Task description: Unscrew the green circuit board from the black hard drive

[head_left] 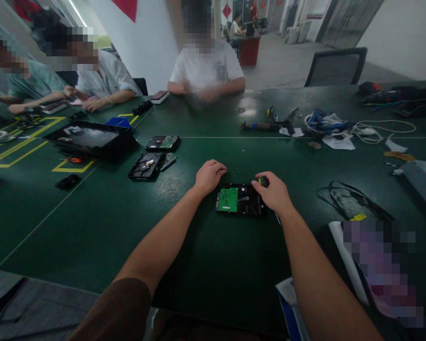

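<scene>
A hard drive point(239, 200) lies flat on the green table point(206, 265) in front of me, its green circuit board facing up. My left hand point(208, 175) rests curled at the drive's far left corner, fingers closed with nothing visible in them. My right hand point(274, 192) is closed around a screwdriver point(263, 180) with a black and yellow handle, held over the drive's right end. A few tiny screws point(237, 169) lie just beyond the drive.
Two more opened drives point(147, 165) point(162, 142) and a black tray point(88, 138) sit to the left. Three people sit across the table. Cables point(348, 194), tools point(266, 125) and a white cord point(376, 129) lie to the right. An empty chair point(335, 66) stands behind.
</scene>
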`<state>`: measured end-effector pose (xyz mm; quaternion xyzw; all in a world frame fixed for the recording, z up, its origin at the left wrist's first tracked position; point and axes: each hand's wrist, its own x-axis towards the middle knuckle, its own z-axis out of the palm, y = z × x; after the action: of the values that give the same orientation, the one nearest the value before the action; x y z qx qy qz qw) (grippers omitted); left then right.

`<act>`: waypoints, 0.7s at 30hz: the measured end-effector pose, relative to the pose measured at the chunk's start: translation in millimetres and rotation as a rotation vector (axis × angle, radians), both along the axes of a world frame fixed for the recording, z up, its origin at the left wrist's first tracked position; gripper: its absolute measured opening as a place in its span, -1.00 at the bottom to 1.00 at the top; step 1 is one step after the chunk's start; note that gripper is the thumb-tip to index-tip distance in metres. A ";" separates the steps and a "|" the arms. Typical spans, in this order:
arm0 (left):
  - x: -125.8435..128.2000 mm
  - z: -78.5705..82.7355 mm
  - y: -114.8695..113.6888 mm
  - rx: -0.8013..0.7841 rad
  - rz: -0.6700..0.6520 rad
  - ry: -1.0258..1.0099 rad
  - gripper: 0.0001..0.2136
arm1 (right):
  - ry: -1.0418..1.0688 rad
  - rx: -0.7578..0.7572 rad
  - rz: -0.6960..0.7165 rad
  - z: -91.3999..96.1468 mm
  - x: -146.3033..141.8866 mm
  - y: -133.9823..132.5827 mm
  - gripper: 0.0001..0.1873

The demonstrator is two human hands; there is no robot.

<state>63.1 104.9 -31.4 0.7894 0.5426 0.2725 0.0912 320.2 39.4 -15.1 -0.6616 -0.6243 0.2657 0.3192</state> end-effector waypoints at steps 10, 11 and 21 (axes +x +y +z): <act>1.5 2.0 -0.9 0.007 -0.058 0.037 -0.86 | -0.028 0.043 -0.002 -6.1 0.4 3.7 -0.65; 1.4 2.2 -0.8 0.003 -0.062 0.041 -0.86 | -0.029 0.043 -0.003 -5.6 0.4 3.3 -0.66; 3.4 5.0 -2.5 0.019 -0.055 0.123 -0.87 | -0.080 0.088 0.002 -5.7 -1.4 1.6 -0.65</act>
<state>66.6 102.5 -26.3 0.8202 0.5225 0.2258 0.0577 318.8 40.9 -20.8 -0.6563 -0.6482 0.2118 0.3227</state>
